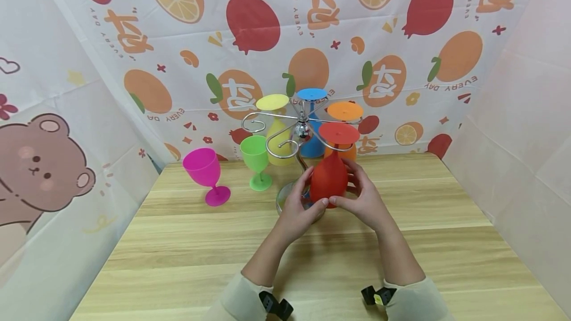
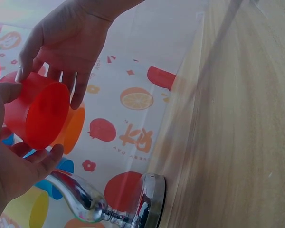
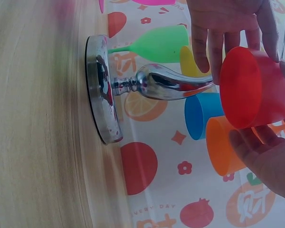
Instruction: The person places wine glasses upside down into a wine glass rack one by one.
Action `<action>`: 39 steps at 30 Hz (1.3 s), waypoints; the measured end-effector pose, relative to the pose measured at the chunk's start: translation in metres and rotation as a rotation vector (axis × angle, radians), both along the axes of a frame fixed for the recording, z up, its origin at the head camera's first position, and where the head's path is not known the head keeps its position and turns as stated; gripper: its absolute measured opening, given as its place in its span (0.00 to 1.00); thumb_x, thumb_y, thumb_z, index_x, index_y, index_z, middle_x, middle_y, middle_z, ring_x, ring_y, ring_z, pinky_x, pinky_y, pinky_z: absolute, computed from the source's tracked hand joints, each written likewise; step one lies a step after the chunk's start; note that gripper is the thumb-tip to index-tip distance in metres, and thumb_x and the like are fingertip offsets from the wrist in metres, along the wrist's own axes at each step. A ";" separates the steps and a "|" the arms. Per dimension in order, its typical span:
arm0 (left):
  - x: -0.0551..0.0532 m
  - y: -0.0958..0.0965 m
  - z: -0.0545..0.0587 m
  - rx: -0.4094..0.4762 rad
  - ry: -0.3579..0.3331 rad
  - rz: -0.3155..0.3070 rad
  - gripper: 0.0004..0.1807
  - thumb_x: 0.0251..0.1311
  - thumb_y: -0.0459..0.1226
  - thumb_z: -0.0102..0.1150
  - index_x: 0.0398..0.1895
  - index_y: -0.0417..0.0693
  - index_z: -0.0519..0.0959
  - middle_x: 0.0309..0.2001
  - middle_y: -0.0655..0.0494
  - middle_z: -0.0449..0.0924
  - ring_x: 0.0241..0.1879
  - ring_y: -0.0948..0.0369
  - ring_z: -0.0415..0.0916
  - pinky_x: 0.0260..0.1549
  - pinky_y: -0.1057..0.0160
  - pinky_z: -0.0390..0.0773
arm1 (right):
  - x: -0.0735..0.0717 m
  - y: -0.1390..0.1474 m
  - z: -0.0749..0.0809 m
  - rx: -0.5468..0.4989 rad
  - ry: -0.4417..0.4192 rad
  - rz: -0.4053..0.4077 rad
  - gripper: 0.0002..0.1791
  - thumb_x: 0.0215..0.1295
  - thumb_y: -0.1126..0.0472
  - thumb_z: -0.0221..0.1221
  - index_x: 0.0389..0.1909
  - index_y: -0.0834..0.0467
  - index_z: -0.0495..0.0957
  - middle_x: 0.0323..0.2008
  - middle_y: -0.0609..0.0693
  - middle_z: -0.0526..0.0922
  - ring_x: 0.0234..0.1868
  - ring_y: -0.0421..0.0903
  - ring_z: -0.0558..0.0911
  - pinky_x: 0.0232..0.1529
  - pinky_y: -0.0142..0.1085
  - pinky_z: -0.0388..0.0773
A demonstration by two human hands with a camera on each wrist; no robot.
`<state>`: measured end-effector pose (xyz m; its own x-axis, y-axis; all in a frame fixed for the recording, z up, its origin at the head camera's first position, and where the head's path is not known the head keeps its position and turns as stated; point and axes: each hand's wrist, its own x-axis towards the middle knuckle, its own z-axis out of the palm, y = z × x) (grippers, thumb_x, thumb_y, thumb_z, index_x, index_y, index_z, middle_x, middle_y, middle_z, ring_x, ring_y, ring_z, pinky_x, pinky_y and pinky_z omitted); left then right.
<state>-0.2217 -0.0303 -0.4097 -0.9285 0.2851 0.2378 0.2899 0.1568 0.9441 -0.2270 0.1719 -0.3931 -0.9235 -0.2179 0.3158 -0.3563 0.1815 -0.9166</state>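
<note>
A red plastic goblet (image 1: 329, 180) hangs upside down, its foot at the top resting on a wire arm of a chrome glass rack (image 1: 303, 130). My left hand (image 1: 298, 214) holds the bowl from the left. From the right, my right hand (image 1: 367, 199) holds the same bowl, and the two thumbs meet at its front near the rim. The bowl's open mouth (image 2: 48, 116) shows in the left wrist view. Yellow (image 1: 278, 137), blue (image 1: 312, 147) and orange (image 1: 345, 110) goblets also hang upside down on the rack.
To the left of the rack, a green goblet (image 1: 255, 155) and a magenta goblet (image 1: 202, 167) stand upright on the wooden table (image 1: 187, 261). The rack's round chrome base (image 3: 99, 90) sits on the table. A fruit-printed cloth (image 1: 285, 24) hangs behind.
</note>
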 end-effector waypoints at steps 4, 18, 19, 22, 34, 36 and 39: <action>0.002 -0.001 0.000 0.000 0.019 0.010 0.45 0.60 0.50 0.65 0.77 0.62 0.52 0.70 0.68 0.62 0.69 0.59 0.61 0.58 0.50 0.77 | 0.001 -0.001 0.000 -0.008 0.001 0.009 0.50 0.51 0.58 0.74 0.73 0.41 0.57 0.67 0.44 0.67 0.65 0.50 0.68 0.56 0.44 0.78; 0.012 -0.035 0.006 -0.064 0.127 0.079 0.40 0.62 0.40 0.65 0.75 0.58 0.56 0.70 0.51 0.65 0.69 0.50 0.64 0.54 0.46 0.78 | -0.002 0.002 0.002 -0.029 -0.004 0.016 0.49 0.53 0.60 0.73 0.73 0.42 0.57 0.65 0.46 0.68 0.65 0.50 0.67 0.55 0.40 0.79; 0.011 -0.041 0.007 -0.082 0.144 0.097 0.40 0.62 0.39 0.65 0.75 0.59 0.57 0.70 0.52 0.66 0.68 0.51 0.65 0.53 0.47 0.79 | -0.002 0.003 0.002 -0.030 -0.008 0.015 0.49 0.53 0.59 0.73 0.73 0.42 0.57 0.65 0.46 0.68 0.65 0.50 0.67 0.54 0.39 0.79; 0.006 -0.061 0.013 -0.132 0.206 0.155 0.39 0.62 0.40 0.65 0.74 0.57 0.58 0.67 0.55 0.68 0.65 0.53 0.68 0.50 0.48 0.81 | -0.002 0.006 0.002 -0.032 -0.017 0.011 0.49 0.53 0.59 0.73 0.73 0.42 0.57 0.65 0.46 0.68 0.66 0.50 0.66 0.54 0.37 0.79; -0.028 -0.157 0.059 -0.625 0.480 0.378 0.41 0.61 0.44 0.65 0.73 0.42 0.59 0.71 0.42 0.62 0.72 0.44 0.56 0.68 0.40 0.60 | 0.000 0.006 0.002 -0.021 -0.039 0.007 0.50 0.53 0.57 0.73 0.73 0.41 0.56 0.66 0.45 0.67 0.66 0.50 0.65 0.58 0.46 0.77; -0.036 -0.172 0.063 -0.752 0.486 0.400 0.42 0.60 0.46 0.65 0.73 0.40 0.58 0.71 0.39 0.61 0.73 0.42 0.52 0.71 0.39 0.55 | 0.000 0.005 0.002 -0.023 -0.039 0.011 0.49 0.53 0.57 0.73 0.73 0.41 0.56 0.66 0.45 0.67 0.66 0.50 0.66 0.58 0.47 0.77; -0.052 -0.190 0.066 -0.912 0.448 0.426 0.44 0.59 0.48 0.65 0.73 0.37 0.57 0.72 0.37 0.58 0.74 0.39 0.48 0.69 0.34 0.51 | 0.000 0.006 0.003 -0.024 -0.037 0.009 0.49 0.53 0.58 0.73 0.73 0.41 0.56 0.66 0.46 0.67 0.66 0.50 0.66 0.59 0.48 0.76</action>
